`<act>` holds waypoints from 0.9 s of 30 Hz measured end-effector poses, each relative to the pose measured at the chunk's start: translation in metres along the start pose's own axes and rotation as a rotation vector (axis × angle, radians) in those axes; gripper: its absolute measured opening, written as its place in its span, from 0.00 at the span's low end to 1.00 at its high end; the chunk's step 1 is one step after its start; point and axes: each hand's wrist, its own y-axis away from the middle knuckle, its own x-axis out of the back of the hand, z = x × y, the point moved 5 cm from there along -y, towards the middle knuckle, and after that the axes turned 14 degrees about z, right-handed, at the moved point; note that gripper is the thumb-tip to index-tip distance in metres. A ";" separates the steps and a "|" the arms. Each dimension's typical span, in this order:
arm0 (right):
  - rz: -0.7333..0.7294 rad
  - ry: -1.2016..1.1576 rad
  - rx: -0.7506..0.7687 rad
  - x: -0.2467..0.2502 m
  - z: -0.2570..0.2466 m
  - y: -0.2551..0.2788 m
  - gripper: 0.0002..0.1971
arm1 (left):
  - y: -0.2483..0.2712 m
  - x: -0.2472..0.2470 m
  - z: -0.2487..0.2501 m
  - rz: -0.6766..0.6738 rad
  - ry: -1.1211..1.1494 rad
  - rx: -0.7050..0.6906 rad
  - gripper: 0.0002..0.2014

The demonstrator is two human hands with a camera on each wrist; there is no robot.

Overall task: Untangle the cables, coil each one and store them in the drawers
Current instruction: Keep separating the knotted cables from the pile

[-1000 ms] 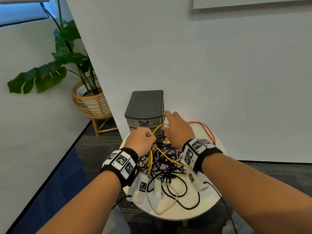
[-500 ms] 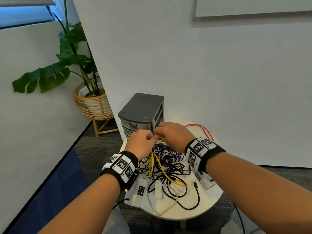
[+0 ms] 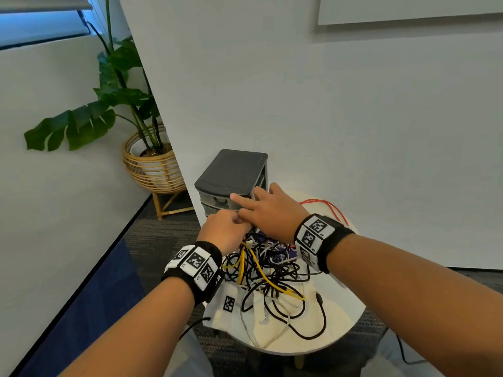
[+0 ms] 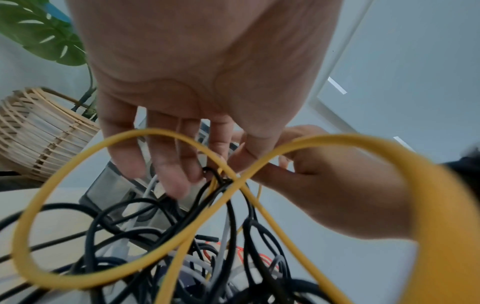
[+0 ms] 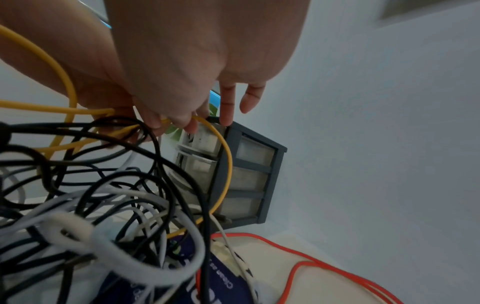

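Pinching the yellow cable (image 4: 166, 265) in both hands, I hold it up off the heap so its loops show. My left hand (image 3: 227, 229) has curled fingers round it; my right hand (image 3: 272, 210) nips it between thumb and fingertip, other fingers straight by the drawers (image 3: 231, 180). It is thin and smooth, crossing itself over black and white cables (image 3: 272, 270) on the worktop (image 3: 340, 319).

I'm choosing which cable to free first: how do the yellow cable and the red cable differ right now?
The thin yellow cable is threaded through the black and white tangle; the thin red cable lies apart at the round white table's far edge. The yellow one is pinched by the left hand and right hand; the red one is untouched. Both are uncoiled.
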 end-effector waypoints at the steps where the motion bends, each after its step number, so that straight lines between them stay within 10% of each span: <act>1: 0.001 0.014 -0.005 -0.003 0.001 0.002 0.27 | -0.001 -0.001 0.000 -0.010 -0.014 -0.001 0.11; 12: 0.180 -0.090 -0.237 -0.009 0.021 0.019 0.11 | 0.003 -0.009 0.015 0.145 -0.197 -0.126 0.13; 20: 0.274 -0.425 -1.071 -0.026 0.097 0.058 0.11 | 0.001 -0.007 -0.005 0.034 -0.046 -0.083 0.12; 27: 0.211 -0.201 -0.201 0.002 0.023 0.028 0.20 | 0.005 -0.009 0.008 0.056 -0.049 -0.217 0.10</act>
